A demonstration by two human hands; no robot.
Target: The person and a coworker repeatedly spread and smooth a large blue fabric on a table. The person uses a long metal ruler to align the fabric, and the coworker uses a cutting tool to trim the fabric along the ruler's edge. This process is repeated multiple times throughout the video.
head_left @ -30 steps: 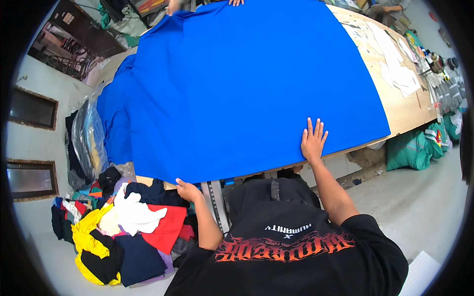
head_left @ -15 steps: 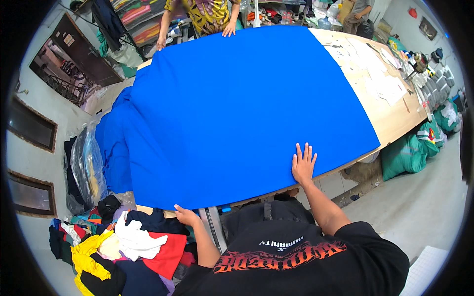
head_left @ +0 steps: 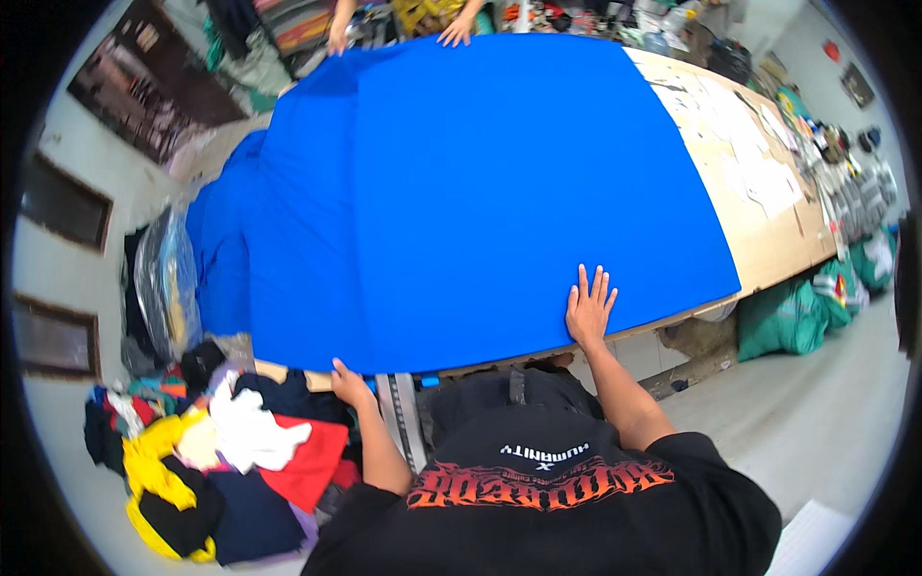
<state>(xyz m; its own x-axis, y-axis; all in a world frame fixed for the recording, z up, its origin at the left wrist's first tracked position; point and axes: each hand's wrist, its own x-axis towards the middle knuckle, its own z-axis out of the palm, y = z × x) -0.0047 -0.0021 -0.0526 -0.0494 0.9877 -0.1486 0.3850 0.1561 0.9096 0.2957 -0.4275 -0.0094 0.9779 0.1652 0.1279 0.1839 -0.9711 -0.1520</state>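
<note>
**Blue cloth lying spread over the table**

Blue cloth [head_left: 461, 202] is covering most of the wooden table [head_left: 768, 240], draping off toward 9 o'clock. Right hand [head_left: 588, 309] is pressing flat on its near edge at 5 o'clock, fingers spread. Left hand [head_left: 350, 384] is gripping the near hem at 7 o'clock. Another person's hands [head_left: 453, 33] are resting on the far edge at 12 o'clock. Clothes [head_left: 221, 461] are lying heaped at 8 o'clock.

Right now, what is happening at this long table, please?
A person in a black printed shirt presses the right hand, fingers spread, flat on the near edge of a large bright blue fabric sheet covering the long wooden table. The left hand touches its near-left edge. Another person's hands rest on the far edge.
</note>
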